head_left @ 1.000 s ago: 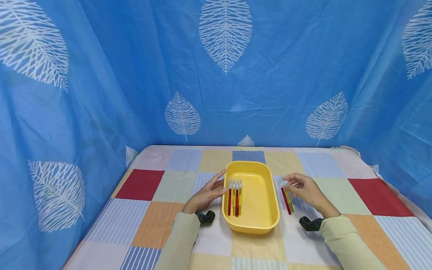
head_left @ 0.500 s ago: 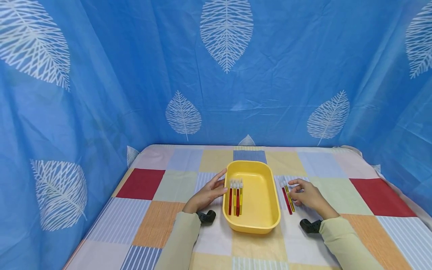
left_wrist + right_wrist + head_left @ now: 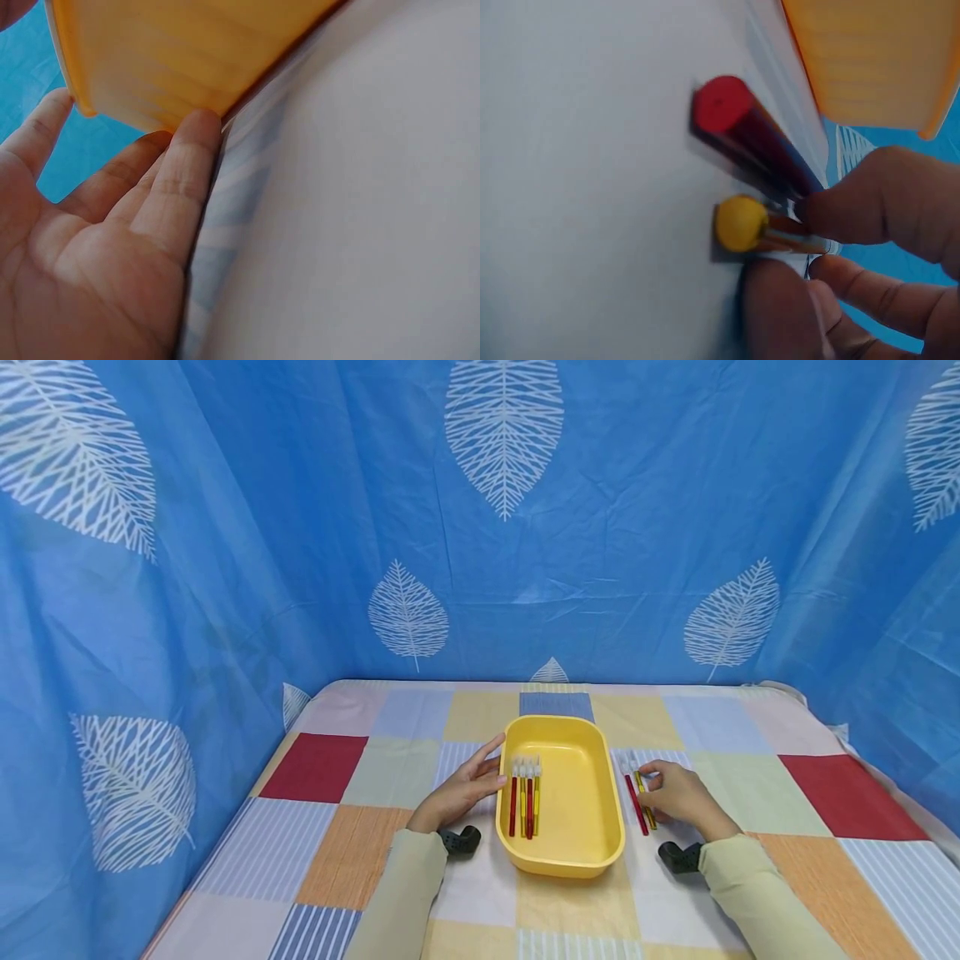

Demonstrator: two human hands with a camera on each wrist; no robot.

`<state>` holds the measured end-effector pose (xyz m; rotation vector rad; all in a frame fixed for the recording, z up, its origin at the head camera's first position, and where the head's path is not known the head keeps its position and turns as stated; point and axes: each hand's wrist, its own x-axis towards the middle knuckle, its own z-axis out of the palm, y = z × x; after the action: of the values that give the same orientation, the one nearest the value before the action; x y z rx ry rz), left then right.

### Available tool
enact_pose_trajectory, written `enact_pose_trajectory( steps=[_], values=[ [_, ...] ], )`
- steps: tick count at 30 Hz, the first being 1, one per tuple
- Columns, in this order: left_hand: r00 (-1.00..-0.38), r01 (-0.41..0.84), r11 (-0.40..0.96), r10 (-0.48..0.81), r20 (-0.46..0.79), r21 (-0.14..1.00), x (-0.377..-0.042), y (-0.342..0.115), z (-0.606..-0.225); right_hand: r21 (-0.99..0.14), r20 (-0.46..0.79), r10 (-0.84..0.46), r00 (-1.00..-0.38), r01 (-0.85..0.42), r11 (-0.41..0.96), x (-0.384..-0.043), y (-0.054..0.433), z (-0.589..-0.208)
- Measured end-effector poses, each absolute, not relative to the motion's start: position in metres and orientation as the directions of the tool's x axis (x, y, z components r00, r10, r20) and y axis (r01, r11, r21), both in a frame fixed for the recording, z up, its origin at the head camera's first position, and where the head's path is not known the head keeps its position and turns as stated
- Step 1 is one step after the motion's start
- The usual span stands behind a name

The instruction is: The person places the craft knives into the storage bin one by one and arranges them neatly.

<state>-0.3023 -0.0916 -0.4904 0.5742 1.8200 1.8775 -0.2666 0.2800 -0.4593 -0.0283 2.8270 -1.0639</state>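
My left hand rests against the left side of a yellow plastic tray, its fingers fairly straight. In the left wrist view its fingertips touch the outer wall of the tray. To the right of the tray, my right hand pinches a slim yellow pen-shaped tool with a whitish tip. The right wrist view has the fingers on both sides of the yellow tool, low at the cloth. Close beside it lies a matching red pen-shaped tool.
Several red and yellow pen-shaped tools lie side by side along the left inside of the tray, whitish tips pointing away. A patchwork cloth covers the table, and a blue curtain with white leaves hangs behind and at both sides.
My right hand has drawn back a little from the tips, then come down around the yellow tool and pinched it. The left hand stays at the tray.
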Motion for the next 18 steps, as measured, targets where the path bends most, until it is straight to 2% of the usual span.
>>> enact_pose_trajectory(
  steps=[7, 18],
  values=[
    [-0.806, -0.035, -0.016, 0.592, -0.019, 0.999, -0.3029, -0.0911, -0.4903, -0.627, -0.108, -0.049, -0.993, 0.029, 0.778, -0.2680, 0.2784, -0.4602],
    [-0.805, -0.034, -0.014, 0.593, -0.019, 0.999, -0.3037, -0.0910, -0.4899, -0.715, -0.182, 0.022, -0.983, 0.148, 0.683, -0.2692, 0.2814, -0.4606]
  ],
)
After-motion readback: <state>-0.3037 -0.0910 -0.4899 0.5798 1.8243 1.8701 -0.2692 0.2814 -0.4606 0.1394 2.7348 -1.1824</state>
